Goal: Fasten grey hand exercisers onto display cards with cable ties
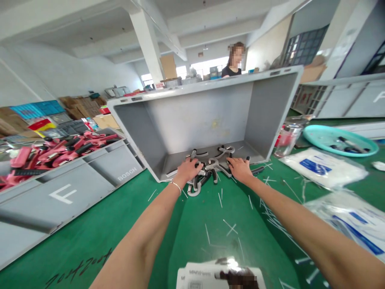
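A large grey crate (pixel 200 116) lies on its side with its mouth facing me. Several grey, hook-shaped parts with black handles, like hand grips (pixel 214 165), are heaped at its lower lip, partly spilling onto the table. My left hand (pixel 188 170) is closed over the left side of the heap; its fingertips are partly hidden among the parts. On the right side of the heap, my right hand (pixel 239 167) curls its fingers around a hand grip with a black end. What lies under both palms is hidden.
At left, a grey crate (pixel 99 170) holds red and black grips (pixel 69 148). At right are a turquoise tray (pixel 339 140) and plastic-wrapped packets (pixel 325 166). White slivers litter the green table (pixel 210 233); printed cards (pixel 219 277) lie near me. A person (pixel 233 64) is behind the crate.
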The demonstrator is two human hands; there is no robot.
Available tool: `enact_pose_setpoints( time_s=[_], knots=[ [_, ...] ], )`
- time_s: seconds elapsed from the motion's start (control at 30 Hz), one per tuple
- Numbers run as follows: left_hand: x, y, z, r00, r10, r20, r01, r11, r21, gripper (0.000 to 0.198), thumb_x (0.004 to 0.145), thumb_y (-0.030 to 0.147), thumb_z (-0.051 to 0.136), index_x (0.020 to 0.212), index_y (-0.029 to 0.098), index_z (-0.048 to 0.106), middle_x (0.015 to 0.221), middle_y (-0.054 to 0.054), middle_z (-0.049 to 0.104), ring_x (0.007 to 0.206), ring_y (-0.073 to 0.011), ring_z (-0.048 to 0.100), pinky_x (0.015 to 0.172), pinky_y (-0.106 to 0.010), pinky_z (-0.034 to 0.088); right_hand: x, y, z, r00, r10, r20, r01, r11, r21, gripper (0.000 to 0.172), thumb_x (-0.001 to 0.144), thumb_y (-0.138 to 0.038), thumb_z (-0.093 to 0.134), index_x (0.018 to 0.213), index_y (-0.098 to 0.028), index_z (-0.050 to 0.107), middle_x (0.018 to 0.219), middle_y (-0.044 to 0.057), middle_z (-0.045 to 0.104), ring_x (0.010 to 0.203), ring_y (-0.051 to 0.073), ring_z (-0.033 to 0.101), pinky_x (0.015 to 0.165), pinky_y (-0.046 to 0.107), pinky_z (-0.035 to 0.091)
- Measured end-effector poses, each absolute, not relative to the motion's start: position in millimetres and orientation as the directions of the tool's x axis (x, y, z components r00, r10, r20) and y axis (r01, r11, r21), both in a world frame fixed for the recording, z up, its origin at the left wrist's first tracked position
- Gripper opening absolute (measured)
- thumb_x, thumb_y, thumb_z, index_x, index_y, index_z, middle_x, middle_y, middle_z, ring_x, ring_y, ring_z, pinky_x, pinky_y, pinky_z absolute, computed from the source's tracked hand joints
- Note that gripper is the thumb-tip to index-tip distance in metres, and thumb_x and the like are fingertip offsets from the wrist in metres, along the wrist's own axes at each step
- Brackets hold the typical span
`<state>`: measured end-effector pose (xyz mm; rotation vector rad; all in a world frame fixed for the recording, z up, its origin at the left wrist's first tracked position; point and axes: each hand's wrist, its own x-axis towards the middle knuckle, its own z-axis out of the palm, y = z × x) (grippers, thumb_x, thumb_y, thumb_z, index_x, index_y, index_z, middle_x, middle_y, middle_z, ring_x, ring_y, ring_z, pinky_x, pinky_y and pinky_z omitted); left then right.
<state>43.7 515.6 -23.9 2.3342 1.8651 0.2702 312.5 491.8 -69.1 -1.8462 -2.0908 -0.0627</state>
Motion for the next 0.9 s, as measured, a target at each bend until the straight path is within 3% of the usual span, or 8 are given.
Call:
enact_pose_setpoints(
  time_s=[0.17,0.33,0.57,0.7,0.8,0.9],
  knots=[
    [30.0,458.3,-15.3,0.232,0.971,0.062,0.947,-0.239,0.212,0.059,0.093,0.065,0.034,0.135,0.027,0.050,0.142,-0.015,0.045,0.121,-0.0315,0.057,0.100,-0.046,0.045,300.0,440.8,-60.7,-0.107,0.945,0.308,0.951,0.187,-0.245,0.042,0.099,-0.031,0.035,0.135,-0.024,0.056,0.126,0.012,0.065,0.115,0.031,0.051,0.099,0.049,0.028],
    [13.2,369.2,-8.8,0.287,0.957,0.051,0.933,-0.291,0.213,0.050,0.095,0.059,0.039,0.120,0.023,0.062,0.126,-0.012,0.054,0.110,-0.0277,0.063,0.095,-0.041,0.050,286.6,382.3,-54.6,-0.158,0.925,0.346,0.900,0.279,-0.335,0.037,0.099,-0.033,0.038,0.121,-0.027,0.067,0.120,0.009,0.068,0.112,0.030,0.054,0.096,0.048,0.034],
    [-15.7,266.3,-9.0,0.340,0.935,0.102,0.904,-0.355,0.240,0.037,0.096,0.047,0.044,0.115,0.022,0.065,0.128,-0.013,0.054,0.115,-0.0269,0.058,0.101,-0.042,0.048,289.1,319.4,-51.7,-0.402,0.861,0.311,0.758,0.503,-0.414,0.032,0.097,-0.035,0.045,0.101,-0.027,0.076,0.126,0.007,0.067,0.115,0.027,0.056,0.100,0.044,0.039],
    [-34.3,245.1,0.5,0.390,0.913,0.121,0.871,-0.409,0.274,0.034,0.096,0.047,0.046,0.115,0.024,0.064,0.124,-0.009,0.060,0.107,-0.0218,0.063,0.097,-0.034,0.051,293.3,297.8,-42.9,-0.526,0.808,0.266,0.666,0.585,-0.462,0.028,0.096,-0.033,0.048,0.096,-0.029,0.076,0.106,0.002,0.074,0.103,0.021,0.064,0.097,0.037,0.045],
    [-46.2,250.2,4.5,0.340,0.924,0.174,0.883,-0.378,0.280,0.034,0.100,0.042,0.037,0.112,0.024,0.063,0.114,-0.007,0.065,0.100,-0.0202,0.065,0.092,-0.033,0.052,293.7,299.2,-34.7,-0.469,0.836,0.286,0.670,0.548,-0.501,0.027,0.095,-0.026,0.047,0.104,-0.028,0.072,0.109,0.002,0.072,0.107,0.020,0.063,0.101,0.036,0.043],
    [-52.9,272.7,0.1,0.245,0.940,0.239,0.916,-0.305,0.260,0.034,0.100,0.029,0.034,0.119,0.019,0.060,0.126,-0.012,0.060,0.116,-0.0238,0.058,0.104,-0.039,0.045,287.5,318.3,-30.0,-0.268,0.910,0.317,0.719,0.408,-0.563,0.033,0.094,-0.022,0.041,0.115,-0.024,0.066,0.120,0.008,0.064,0.115,0.023,0.057,0.105,0.040,0.040]
  ],
)
